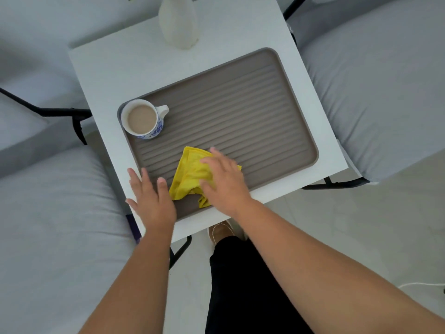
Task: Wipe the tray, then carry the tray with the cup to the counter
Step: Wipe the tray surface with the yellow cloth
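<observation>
Nearest the camera, two bare forearms reach forward over a leg in black cloth and a tan slipper (222, 231), whose toe is hidden under the table edge. The right hand (222, 178) lies flat, fingers spread and straight, pressing on a crumpled yellow cloth (190, 175) that it partly covers. The left hand (150, 195), just beside the cloth, rests with straight, parted fingers on the near left corner of the rectangular taupe tray with rounded corners and a ridged floor (240, 112), hiding that corner. The tray sits on a square white table (108, 68). At the tray's far left corner, well apart from both hands, stands a white cup with blue pattern (143, 119), holding a milky beige drink. Beyond the tray stands a white ribbed vase (178, 22), its top cut off.
</observation>
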`<state>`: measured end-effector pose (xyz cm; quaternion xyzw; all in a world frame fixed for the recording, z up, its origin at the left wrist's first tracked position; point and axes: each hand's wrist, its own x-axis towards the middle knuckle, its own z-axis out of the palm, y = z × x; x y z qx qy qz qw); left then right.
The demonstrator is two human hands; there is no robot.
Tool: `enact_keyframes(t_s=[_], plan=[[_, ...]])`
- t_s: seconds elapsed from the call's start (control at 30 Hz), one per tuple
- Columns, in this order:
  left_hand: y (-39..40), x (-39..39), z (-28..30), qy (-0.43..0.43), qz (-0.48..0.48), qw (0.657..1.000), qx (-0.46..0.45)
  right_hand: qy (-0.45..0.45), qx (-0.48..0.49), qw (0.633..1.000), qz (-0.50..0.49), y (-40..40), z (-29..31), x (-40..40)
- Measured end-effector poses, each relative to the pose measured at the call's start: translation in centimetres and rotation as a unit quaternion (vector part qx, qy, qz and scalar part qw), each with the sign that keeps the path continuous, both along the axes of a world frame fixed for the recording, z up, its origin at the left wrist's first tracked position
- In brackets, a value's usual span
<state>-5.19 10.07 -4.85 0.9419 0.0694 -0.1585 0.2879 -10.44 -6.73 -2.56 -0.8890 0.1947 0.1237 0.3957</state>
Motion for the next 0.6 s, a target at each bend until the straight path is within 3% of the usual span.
enact_keyframes(t_s=[0.1, 0.2, 0.33, 0.6], plan=[[-1.1, -2.5, 0.5, 0.009, -0.025, 1.0, 0.015, 0.047, -0.061, 0.993, -0.085, -3.3, 0.3, -1.2], [-1.8, -3.7, 0.8, 0.006, -0.056, 0.997, 0.059, 0.097, -0.056, 0.988, -0.106, -4.8, 0.0, -2.4], [-2.6, -2.7, 1.5, 0.038, -0.031, 0.998, -0.037, 0.112, 0.042, 0.97, -0.213, -4.4, -0.4, -2.8], [-4.3, 2.2, 2.4, 0.206, -0.018, 0.976, -0.061, 0.14, 0.168, 0.922, -0.319, -3.3, -1.1, -0.5]])
